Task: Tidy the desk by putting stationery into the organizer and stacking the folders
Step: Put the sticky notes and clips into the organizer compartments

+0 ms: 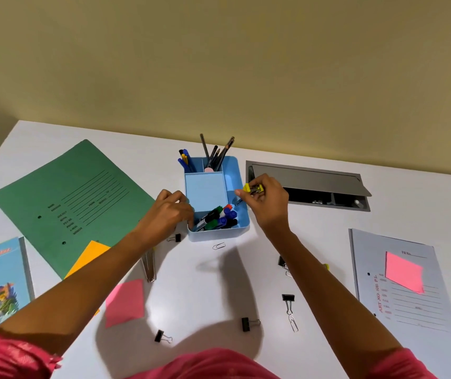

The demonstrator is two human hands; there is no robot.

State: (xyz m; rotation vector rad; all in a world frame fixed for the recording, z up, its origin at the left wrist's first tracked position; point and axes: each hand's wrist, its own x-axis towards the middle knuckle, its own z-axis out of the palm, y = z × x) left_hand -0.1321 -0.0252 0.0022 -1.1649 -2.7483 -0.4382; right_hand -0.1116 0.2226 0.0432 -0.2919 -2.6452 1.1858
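Left hand grips the blue organizer near the bench's far edge, steadying it, while the right hand pinches a yellow clip, probably a binder clip, over its side slot.

Red "ART NO 1011 P.L." and "File No." on grey folder, green folder print illegible

The single wide-angle head view looked forward and steeply down from above the person's chest, close over the white desk, with both forearms reaching away toward the far wall filling the upper frame.
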